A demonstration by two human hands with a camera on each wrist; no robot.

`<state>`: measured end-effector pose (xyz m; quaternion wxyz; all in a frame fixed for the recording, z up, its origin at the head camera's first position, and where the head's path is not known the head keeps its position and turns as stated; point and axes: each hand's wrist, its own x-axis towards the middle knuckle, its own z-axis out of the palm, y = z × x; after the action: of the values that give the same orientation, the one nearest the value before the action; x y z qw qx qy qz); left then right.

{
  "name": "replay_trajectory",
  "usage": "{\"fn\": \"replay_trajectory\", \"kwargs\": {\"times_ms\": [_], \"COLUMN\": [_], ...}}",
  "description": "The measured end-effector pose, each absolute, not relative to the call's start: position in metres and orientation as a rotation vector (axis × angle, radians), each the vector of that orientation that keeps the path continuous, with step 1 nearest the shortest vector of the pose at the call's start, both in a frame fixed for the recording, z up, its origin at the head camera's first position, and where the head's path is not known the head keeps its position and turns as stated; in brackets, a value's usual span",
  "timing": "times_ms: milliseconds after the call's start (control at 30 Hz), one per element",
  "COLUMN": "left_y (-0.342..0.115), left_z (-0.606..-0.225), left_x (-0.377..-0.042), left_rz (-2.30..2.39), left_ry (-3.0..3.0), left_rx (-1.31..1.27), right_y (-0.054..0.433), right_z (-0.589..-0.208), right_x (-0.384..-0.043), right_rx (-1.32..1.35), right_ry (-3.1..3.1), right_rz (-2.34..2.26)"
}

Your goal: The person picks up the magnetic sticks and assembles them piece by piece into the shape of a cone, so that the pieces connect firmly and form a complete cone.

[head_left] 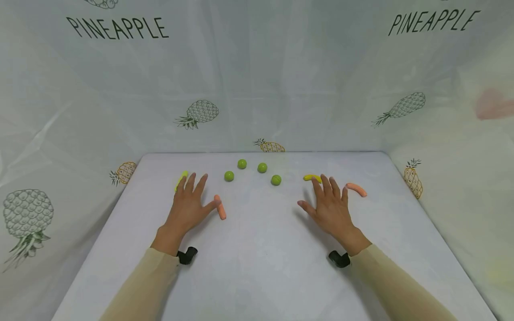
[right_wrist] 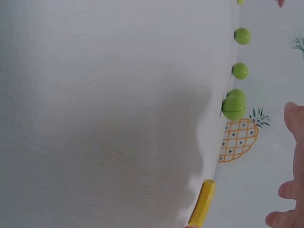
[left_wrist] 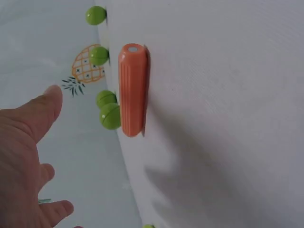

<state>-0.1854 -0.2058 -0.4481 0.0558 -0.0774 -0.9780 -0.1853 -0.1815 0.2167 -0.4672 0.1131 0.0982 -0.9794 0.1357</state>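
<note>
My left hand (head_left: 188, 211) is held over the table with its fingers spread and nothing in it. Under its thumb tip lies a salmon-orange ridged stick (head_left: 222, 213), rounded at the ends, lying apart from the hand in the left wrist view (left_wrist: 132, 90). A yellow-green long piece (head_left: 184, 174) is partly hidden behind the left fingers. My right hand (head_left: 332, 211) also hovers with spread fingers, holding nothing. Just beyond its fingertips is a yellow banana-shaped piece (head_left: 312, 177), partly covered. To its right lies a curved orange piece (head_left: 356, 189).
Several small green balls, including one at the left (head_left: 229, 176) and a grooved one (head_left: 275, 180), lie at the table's far middle. The white table (head_left: 257, 267) meets a pineapple-printed curtain (head_left: 257, 89) at its back and sides. Each wrist wears a black camera mount (head_left: 188, 255).
</note>
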Motion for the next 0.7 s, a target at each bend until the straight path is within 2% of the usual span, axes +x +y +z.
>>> {"fn": "replay_trajectory", "kwargs": {"times_ms": [400,700], "left_y": [-0.193,-0.193], "left_z": [-0.456,-0.462], "left_x": [-0.240,-0.272], "left_rz": [-1.262,-1.544], "left_ry": [-2.913,-2.926], "left_rx": [-0.171,-0.115], "right_y": [0.220,0.218], "right_z": [-0.471,-0.471], "right_x": [-0.175,-0.167], "right_rx": [0.319,0.269], "right_ry": [-2.733,-2.805], "right_rz": [0.527,0.911]}}
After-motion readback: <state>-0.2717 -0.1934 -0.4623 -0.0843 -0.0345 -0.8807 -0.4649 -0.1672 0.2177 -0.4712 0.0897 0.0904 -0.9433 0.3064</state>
